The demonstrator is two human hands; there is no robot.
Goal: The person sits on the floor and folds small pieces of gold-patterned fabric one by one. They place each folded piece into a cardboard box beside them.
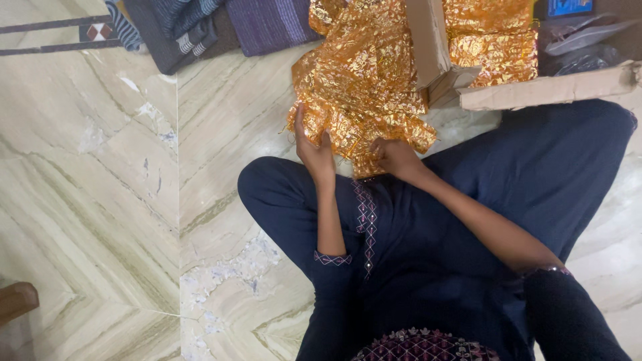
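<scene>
Head view, looking straight down at a seated person in dark blue clothing [428,241] on a pale marble floor [100,200]; both hands work at the near edge of a gold foil fabric [361,80].

Position of the fabric: it lies directly ahead of the hands, spread on the floor and running away from the person toward the cardboard box [435,47]; its long axis runs roughly from the lap outward, and its far part passes under and behind the box; a second patch of the same gold material [495,40] shows beyond the box flap [548,87].

Hand state: left hand [313,147] closed on the near-left edge of the fabric, thumb up along the border, fingers folded behind the cloth; right hand [396,157] laid on the near-centre hem, fingers curled into the material; whether it pinches or only presses cannot be told; the hands are near each other, and both touch the fabric.

Edges and open room: bare floor lies open to the left of the fabric; the box and flap close off the right and far sides; folded dark textiles [200,27] sit at the far left, well apart from the hands; the person's knee [267,184] lies just beside the left hand.
</scene>
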